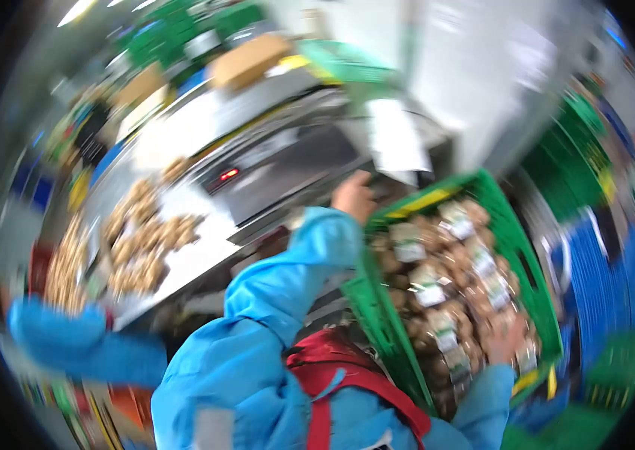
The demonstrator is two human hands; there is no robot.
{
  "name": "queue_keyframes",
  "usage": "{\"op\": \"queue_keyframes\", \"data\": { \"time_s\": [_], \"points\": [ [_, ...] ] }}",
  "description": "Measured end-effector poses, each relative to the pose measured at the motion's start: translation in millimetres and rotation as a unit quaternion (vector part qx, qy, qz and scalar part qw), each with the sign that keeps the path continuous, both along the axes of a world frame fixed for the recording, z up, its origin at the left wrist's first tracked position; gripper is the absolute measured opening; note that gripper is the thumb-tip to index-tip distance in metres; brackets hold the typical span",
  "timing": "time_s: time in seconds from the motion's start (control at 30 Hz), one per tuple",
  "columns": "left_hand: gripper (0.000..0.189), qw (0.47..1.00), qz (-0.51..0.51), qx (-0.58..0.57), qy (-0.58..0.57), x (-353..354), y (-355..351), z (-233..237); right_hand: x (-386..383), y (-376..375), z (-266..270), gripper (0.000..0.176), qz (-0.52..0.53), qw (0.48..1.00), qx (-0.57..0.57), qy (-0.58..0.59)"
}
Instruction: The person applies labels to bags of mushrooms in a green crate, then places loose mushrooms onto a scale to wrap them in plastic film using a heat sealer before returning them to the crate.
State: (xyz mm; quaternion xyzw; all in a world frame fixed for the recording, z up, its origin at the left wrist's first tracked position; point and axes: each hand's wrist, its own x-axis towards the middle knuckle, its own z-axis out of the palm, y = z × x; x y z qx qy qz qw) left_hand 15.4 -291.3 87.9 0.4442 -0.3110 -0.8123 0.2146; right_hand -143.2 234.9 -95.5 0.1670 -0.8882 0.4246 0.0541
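Observation:
A green crate (pixel 533 279) holds several clear packs of round brown produce (pixel 437 289) with white labels. On the packs at its near right side lies my right hand (pixel 503 339), with its fingers stretched over one of them. My left hand (pixel 355 196), in a blue sleeve, is at the crate's far left corner, close to the edge of a metal machine (pixel 280 176) with a red lit display. Motion blur smears its fingers, so its grip cannot be made out.
Loose brown pieces (pixel 141 240) lie on a metal worktop at left. Another person's blue sleeve (pixel 85 341) reaches in there. A white sheet (pixel 398 139) hangs behind the crate. Blue stacked crates (pixel 606 262) stand at right, and a cardboard box (pixel 250 60) sits at the back.

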Motion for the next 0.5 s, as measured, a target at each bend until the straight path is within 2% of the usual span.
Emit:
{"op": "queue_keyframes", "data": {
  "time_s": [0.03, 0.07, 0.1, 0.13, 0.17, 0.23, 0.27, 0.3, 0.37, 0.4, 0.43, 0.5],
  "points": [
    [0.06, 0.997, 0.016, -0.065, 0.042, 31, 8, 2, 16, -30, 68, 0.054, 0.056, 0.949, 0.21, 0.226],
    [0.057, 0.995, 0.021, -0.085, 0.041, 62, 11, 1, 14, -43, 87, 0.048, 0.085, 0.956, 0.199, 0.199],
    [0.051, 0.994, 0.036, -0.084, 0.053, 99, 20, 10, 12, -66, 108, 0.046, 0.111, 0.985, 0.112, 0.068],
    [0.047, 0.994, 0.056, -0.083, 0.037, 134, 24, 11, 13, -88, 127, 0.045, 0.131, 0.988, 0.036, -0.072],
    [0.044, 0.993, 0.09, -0.081, 0.019, 170, 26, 8, 15, -112, 143, 0.045, 0.166, 0.983, 0.035, -0.07],
    [0.038, 0.981, 0.173, -0.09, -0.006, 243, 21, -5, 28, -165, 176, 0.037, 0.248, 0.954, -0.098, -0.139],
    [0.035, 0.969, 0.224, -0.102, -0.013, 278, 17, -13, 41, -192, 196, 0.037, 0.268, 0.949, -0.095, -0.137],
    [0.034, 0.953, 0.28, -0.112, -0.017, 312, 10, -15, 58, -221, 217, 0.034, 0.299, 0.929, -0.1, -0.193],
    [0.033, 0.917, 0.371, -0.131, -0.055, 378, -11, -25, 109, -279, 243, 0.03, 0.354, 0.88, -0.13, -0.287],
    [0.034, 0.898, 0.406, -0.14, -0.091, 410, -27, -32, 127, -307, 240, 0.03, 0.403, 0.837, -0.128, -0.347],
    [0.034, 0.891, 0.417, -0.156, -0.092, 439, -42, -36, 161, -335, 251, 0.031, 0.462, 0.805, -0.101, -0.357],
    [0.036, 0.876, 0.426, -0.188, -0.125, 482, -80, -32, 226, -398, 250, 0.035, 0.559, 0.686, -0.04, -0.464]
  ]
}}
